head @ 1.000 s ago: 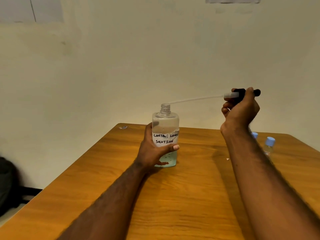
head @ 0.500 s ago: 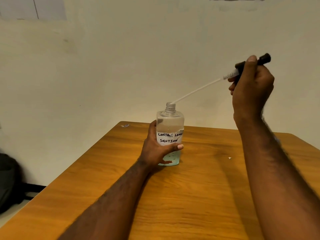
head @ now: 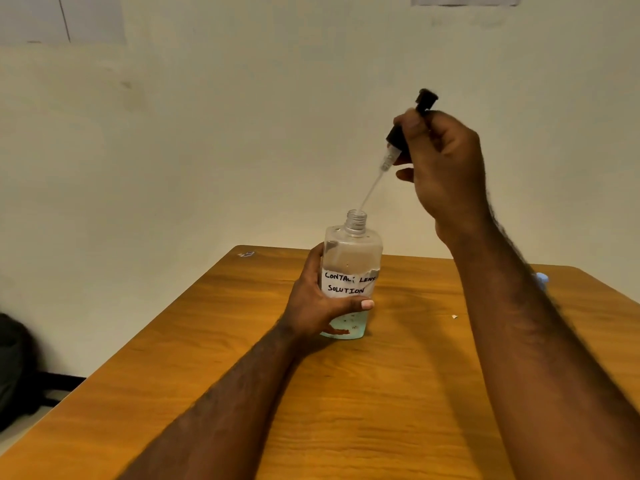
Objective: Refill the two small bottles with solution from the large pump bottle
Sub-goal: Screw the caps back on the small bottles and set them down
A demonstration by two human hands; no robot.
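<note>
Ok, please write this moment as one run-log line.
left hand: grips large bottle on table | right hand: holds pump head | dip tube: tip at bottle mouth

Single wide-angle view, head-worn. It faces forward and down across the brown wooden bench [head: 398,403] toward the plain cream wall [head: 242,150]. The left hand [head: 311,306] and right hand [head: 446,168] sit near, mid-frame, forearms entering from the bottom edge.

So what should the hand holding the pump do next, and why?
Probably the right hand should tip the pump upright and slide it down: its thin tube is slanted, the tip just at the bottle's open neck, and the left hand grips the bottle steady on the table.
</note>
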